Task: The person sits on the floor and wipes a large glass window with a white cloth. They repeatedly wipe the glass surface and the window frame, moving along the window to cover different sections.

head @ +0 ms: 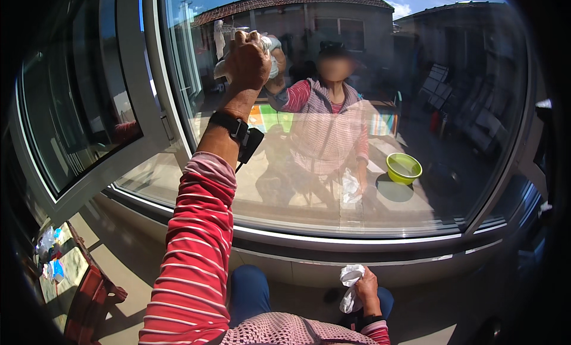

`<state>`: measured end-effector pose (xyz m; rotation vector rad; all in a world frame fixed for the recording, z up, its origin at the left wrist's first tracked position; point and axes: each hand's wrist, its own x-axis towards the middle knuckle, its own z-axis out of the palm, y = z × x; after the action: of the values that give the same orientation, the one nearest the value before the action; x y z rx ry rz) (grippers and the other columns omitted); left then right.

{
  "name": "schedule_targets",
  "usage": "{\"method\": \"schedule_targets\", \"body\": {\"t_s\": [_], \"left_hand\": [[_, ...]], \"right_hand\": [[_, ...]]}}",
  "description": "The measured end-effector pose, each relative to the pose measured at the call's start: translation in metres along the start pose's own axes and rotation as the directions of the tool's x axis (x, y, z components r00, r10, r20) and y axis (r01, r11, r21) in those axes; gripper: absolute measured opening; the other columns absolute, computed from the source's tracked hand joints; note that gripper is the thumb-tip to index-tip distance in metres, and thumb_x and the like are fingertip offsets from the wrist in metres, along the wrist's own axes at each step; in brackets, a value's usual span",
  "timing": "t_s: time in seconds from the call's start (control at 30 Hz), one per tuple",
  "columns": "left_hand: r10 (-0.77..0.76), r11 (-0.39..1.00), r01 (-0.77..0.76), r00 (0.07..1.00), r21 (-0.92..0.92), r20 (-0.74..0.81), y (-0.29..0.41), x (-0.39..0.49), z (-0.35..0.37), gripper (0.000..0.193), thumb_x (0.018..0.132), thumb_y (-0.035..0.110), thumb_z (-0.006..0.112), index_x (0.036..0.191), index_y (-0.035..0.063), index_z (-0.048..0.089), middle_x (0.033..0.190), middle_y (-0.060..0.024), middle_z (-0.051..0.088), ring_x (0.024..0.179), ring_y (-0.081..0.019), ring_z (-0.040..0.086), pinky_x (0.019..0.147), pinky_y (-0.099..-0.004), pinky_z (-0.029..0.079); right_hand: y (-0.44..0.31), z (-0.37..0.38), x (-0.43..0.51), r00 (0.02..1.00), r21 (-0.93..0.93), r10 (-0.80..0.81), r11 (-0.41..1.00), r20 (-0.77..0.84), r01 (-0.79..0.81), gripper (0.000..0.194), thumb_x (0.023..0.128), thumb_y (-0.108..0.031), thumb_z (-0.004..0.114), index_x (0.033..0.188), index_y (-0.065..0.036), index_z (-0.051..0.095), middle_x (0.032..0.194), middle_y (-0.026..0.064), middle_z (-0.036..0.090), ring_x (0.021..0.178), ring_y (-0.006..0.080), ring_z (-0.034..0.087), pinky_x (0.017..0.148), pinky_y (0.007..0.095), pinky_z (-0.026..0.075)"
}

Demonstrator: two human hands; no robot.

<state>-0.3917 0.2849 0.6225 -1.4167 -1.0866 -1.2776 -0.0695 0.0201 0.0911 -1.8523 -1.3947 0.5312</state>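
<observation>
My left hand [248,61] is raised to the upper left of a large window pane [446,184]. It is closed around a pale cloth [221,70], mostly hidden behind the fingers, which lies at the glass. A black strap with a small box [250,145] circles the left wrist. Low down near my right knee, my right hand [367,286] grips a crumpled white cloth [351,296], clear of the glass. The pane mirrors a person in a checked vest [328,135] in the same pose.
An open window sash [154,140] juts out at the left. A low grey sill [348,247] runs under the pane. Small packages [55,270] lie on a marble-topped wooden table [78,260] at lower left. A yellow-green basin [404,169] shows in the glass, reflected or beyond; I cannot tell which.
</observation>
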Motion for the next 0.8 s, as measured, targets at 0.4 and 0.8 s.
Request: {"method": "schedule_targets", "body": {"t_s": [0.4,0.8], "left_hand": [[0.338,0.922,-0.315,0.939,-0.225,0.071,0.118,-0.015,0.014,0.029,0.076,0.023,0.076,0.102,0.0095,0.073,0.121,-0.0099,0.055,0.111,-0.0316,0.060,0.081,-0.0480,0.058],[0.409,0.900,-0.417,0.909,-0.125,-0.086,0.153,-0.004,0.013,0.025,0.077,0.018,0.074,0.100,0.0081,0.070,0.111,-0.0103,0.059,0.101,-0.0294,0.064,0.071,-0.0428,0.059]], "right_hand": [[-0.003,0.010,0.007,0.989,-0.091,0.121,0.990,0.091,-0.112,0.034,0.082,-0.012,0.068,0.115,-0.009,0.067,0.108,0.0228,0.073,0.105,0.0456,0.068,0.091,0.0520,0.055],[-0.007,0.007,0.004,0.990,-0.117,0.123,0.987,0.072,-0.114,0.031,0.083,-0.014,0.065,0.114,-0.009,0.068,0.107,0.0233,0.073,0.106,0.0456,0.068,0.090,0.0510,0.055]]}}
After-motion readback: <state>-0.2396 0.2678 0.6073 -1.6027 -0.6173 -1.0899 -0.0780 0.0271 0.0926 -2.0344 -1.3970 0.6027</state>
